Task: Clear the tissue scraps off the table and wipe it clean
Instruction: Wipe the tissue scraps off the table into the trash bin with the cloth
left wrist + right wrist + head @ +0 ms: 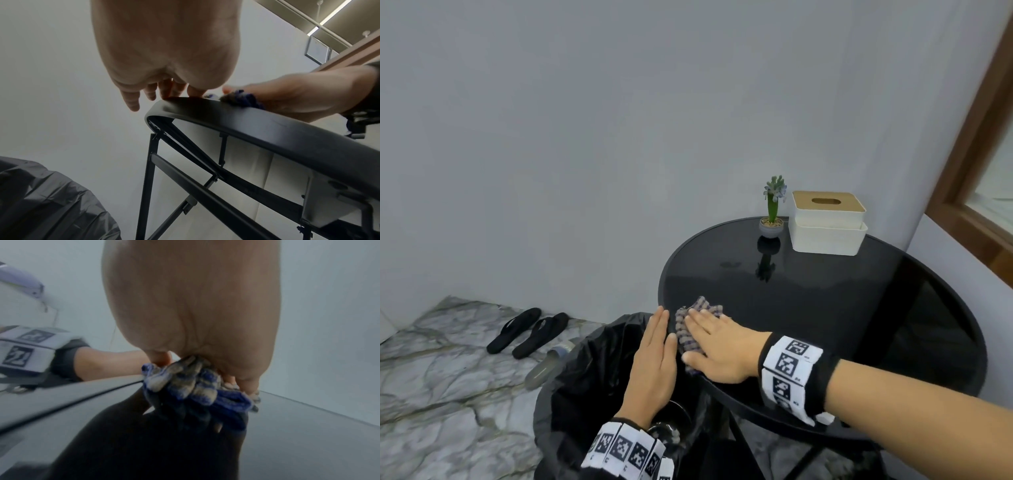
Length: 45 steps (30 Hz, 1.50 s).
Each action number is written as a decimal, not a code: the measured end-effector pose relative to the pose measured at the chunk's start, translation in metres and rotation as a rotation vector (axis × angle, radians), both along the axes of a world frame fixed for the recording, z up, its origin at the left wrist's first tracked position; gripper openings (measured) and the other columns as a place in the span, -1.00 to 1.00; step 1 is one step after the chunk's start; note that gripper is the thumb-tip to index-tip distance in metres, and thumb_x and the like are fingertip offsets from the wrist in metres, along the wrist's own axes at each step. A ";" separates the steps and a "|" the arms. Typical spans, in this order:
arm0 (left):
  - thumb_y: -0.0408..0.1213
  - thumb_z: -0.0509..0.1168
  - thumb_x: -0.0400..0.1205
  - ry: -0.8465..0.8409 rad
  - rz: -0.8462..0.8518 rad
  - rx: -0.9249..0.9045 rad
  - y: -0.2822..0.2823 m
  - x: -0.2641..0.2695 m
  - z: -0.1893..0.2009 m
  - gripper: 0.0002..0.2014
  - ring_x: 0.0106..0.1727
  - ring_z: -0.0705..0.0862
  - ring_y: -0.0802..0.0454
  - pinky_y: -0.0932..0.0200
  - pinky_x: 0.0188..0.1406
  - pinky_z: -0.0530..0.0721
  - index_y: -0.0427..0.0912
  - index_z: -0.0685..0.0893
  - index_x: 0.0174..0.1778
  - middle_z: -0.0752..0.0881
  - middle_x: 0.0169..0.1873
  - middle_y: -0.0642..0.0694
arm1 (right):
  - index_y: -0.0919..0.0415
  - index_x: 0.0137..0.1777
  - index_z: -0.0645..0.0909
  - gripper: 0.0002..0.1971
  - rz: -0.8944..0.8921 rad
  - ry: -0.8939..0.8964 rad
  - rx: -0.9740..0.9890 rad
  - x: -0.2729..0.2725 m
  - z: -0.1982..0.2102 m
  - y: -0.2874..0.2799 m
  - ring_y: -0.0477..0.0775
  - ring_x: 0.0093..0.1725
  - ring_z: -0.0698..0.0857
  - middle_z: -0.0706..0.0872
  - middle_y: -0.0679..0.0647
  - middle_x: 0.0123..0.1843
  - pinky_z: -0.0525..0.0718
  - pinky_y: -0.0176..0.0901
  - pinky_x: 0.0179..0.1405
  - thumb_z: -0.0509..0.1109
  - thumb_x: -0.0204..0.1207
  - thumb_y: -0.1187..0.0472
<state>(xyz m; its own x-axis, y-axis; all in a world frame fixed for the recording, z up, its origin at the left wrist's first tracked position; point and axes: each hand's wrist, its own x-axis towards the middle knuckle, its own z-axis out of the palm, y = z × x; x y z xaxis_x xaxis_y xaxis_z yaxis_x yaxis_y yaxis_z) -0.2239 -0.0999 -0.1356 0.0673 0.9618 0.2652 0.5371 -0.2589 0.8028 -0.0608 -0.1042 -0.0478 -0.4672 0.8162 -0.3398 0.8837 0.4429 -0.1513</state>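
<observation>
**Now the cloth is at the worktop's left edge, right beside the waiting hand**

From the head view, the right hand (717, 349) lies flat on a checked cloth (693, 325), fingers straight, pressing it onto the black round worktop (859, 308). The cloth sits at the near left edge of the worktop. Its long side runs from near to far along that edge. The left hand (654, 359) is just to the left of the cloth, past the rim. It is flat and open with fingers together, and it holds nothing. Under it is a bin with a black bag (585, 370). No tissue scraps show on the worktop, so I think any left are under or in front of the cloth. The next push should go left, off the edge, toward the left hand and the bin.

From the left wrist view, the left hand's fingertips (164, 91) touch the top of the worktop rim (246, 118). The cloth (244, 99) is just to the right of them, under the right hand (298, 91).

From the right wrist view, the cloth (195, 382) is bunched under the right hand's fingers (249, 382) and rests on the shiny worktop (308, 434). The picture is blurry, and no scraps show.
</observation>
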 end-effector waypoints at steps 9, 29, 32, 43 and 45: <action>-0.14 0.05 0.78 0.163 0.029 -0.006 0.003 0.001 0.009 -0.51 0.68 0.08 0.15 0.27 0.58 -0.01 -0.14 0.26 0.66 0.20 0.68 0.01 | 0.18 0.71 -0.27 -0.29 -0.045 -0.013 -0.066 0.023 0.002 -0.029 0.06 0.72 -0.25 -0.29 0.10 0.75 -0.16 0.08 0.71 -0.12 0.72 -0.17; 0.00 -0.06 0.78 0.273 -0.064 -0.041 -0.026 0.042 0.015 -0.39 0.69 -0.26 0.18 0.23 0.59 -0.23 -0.20 0.02 0.71 -0.05 0.72 0.00 | 0.08 0.73 -0.03 -0.27 -0.382 0.099 0.277 0.133 -0.027 -0.106 -0.07 0.73 -0.08 -0.03 -0.02 0.76 -0.10 -0.11 0.70 -0.11 0.61 -0.22; 0.01 -0.06 0.78 0.283 -0.059 -0.050 -0.025 0.044 0.015 -0.38 0.69 -0.26 0.16 0.13 0.65 -0.21 -0.20 0.00 0.71 -0.06 0.73 -0.01 | 0.13 0.73 -0.01 -0.29 -0.462 0.105 0.288 0.134 -0.028 -0.100 -0.06 0.73 -0.08 -0.02 0.01 0.76 -0.12 -0.08 0.70 -0.05 0.63 -0.15; 0.06 -0.02 0.75 0.453 -0.125 0.112 -0.038 0.083 0.031 -0.45 0.71 -0.03 0.09 -0.15 0.66 -0.16 -0.10 0.30 0.64 0.21 0.68 0.02 | 0.01 0.72 0.01 -0.38 -0.350 0.227 0.362 0.119 -0.040 -0.107 -0.16 0.72 -0.08 0.02 -0.12 0.75 -0.18 -0.12 0.69 -0.10 0.70 -0.18; 0.12 -0.07 0.73 0.482 -0.128 0.139 -0.039 0.086 0.029 -0.40 0.71 0.01 0.08 -0.13 0.66 -0.10 -0.10 0.30 0.64 0.25 0.66 0.02 | -0.02 0.72 0.02 -0.35 -0.334 0.228 0.362 0.134 -0.041 -0.116 -0.19 0.71 -0.06 0.04 -0.15 0.75 -0.18 -0.16 0.68 -0.10 0.67 -0.23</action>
<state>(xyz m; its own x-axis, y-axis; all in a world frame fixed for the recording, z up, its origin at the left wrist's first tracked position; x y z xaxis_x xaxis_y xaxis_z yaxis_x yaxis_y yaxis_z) -0.1375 -0.1391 -0.1064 0.3280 0.8959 0.2997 0.7948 -0.4332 0.4250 0.0733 -0.2202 -0.0888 -0.1915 0.9789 0.0708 0.9478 0.2032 -0.2456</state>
